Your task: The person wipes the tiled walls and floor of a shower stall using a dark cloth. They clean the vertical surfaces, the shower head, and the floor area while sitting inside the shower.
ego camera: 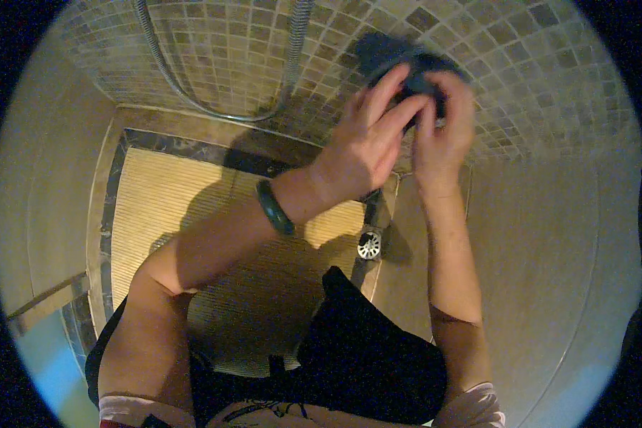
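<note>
Both my hands are raised close together at the small-tiled wall (513, 59). My left hand (366, 134), with a dark green bangle (275, 207) on the wrist, has its fingers at a dark, blurred thing (422, 69), perhaps a cloth. My right hand (445, 128) is blurred beside it, its bent fingers on the same dark thing. The fingertips of the two hands nearly meet. Whether the thing touches the wall cannot be told, and its lower part is hidden behind the fingers.
A metal shower hose (214, 113) hangs in a loop at the upper left. Below lies a ribbed, pale yellow floor (155, 198) with a dark stone border (192, 145). A round metal floor drain (369, 245) sits near the right wall (535, 246).
</note>
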`<state>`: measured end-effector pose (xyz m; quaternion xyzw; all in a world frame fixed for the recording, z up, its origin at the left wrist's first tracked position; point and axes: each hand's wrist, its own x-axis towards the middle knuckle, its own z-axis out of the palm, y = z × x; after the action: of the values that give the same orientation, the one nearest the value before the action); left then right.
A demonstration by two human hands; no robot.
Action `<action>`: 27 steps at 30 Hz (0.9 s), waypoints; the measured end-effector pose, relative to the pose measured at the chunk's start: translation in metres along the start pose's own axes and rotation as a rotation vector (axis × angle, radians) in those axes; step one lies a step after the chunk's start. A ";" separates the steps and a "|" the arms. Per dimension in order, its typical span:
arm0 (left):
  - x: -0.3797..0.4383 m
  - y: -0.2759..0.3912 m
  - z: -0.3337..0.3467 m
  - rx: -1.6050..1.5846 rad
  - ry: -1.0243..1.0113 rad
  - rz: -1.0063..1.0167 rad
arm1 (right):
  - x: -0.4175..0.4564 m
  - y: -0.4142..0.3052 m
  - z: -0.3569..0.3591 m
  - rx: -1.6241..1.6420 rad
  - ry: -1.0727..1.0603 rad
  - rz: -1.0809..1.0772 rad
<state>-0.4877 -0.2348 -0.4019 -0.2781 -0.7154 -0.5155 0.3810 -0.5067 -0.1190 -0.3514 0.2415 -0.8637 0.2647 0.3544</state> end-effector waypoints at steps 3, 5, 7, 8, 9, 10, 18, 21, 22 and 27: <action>0.024 -0.015 0.002 0.212 -0.021 0.191 | 0.021 0.001 -0.011 -0.112 0.120 -0.153; 0.025 -0.024 0.004 0.305 -0.053 0.244 | 0.016 0.008 -0.002 -0.192 0.125 -0.130; 0.006 -0.041 0.008 0.376 -0.081 0.285 | -0.003 0.012 0.009 -0.225 0.041 -0.049; -0.006 -0.045 0.009 0.370 -0.128 0.231 | -0.013 0.015 0.013 -0.238 -0.003 -0.031; -0.021 -0.048 0.011 0.431 -0.215 0.162 | -0.025 0.020 0.019 -0.249 -0.049 -0.011; -0.036 -0.052 0.013 0.490 -0.301 0.092 | -0.038 0.027 0.027 -0.279 -0.106 -0.037; -0.132 -0.090 0.020 0.617 -0.792 -0.169 | -0.122 0.062 0.080 -0.416 -0.562 -0.184; -0.138 -0.092 0.021 0.654 -0.802 -0.143 | -0.133 0.066 0.078 -0.336 -0.642 -0.116; -0.137 -0.090 0.021 0.665 -0.781 -0.141 | -0.133 0.064 0.077 -0.320 -0.620 -0.114; -0.116 -0.072 0.019 0.689 -0.661 -0.107 | -0.120 0.056 0.067 -0.174 -0.461 0.028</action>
<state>-0.4855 -0.2400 -0.5394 -0.2475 -0.9407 -0.1514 0.1760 -0.4974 -0.0926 -0.4970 0.2523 -0.9445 0.1321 0.1638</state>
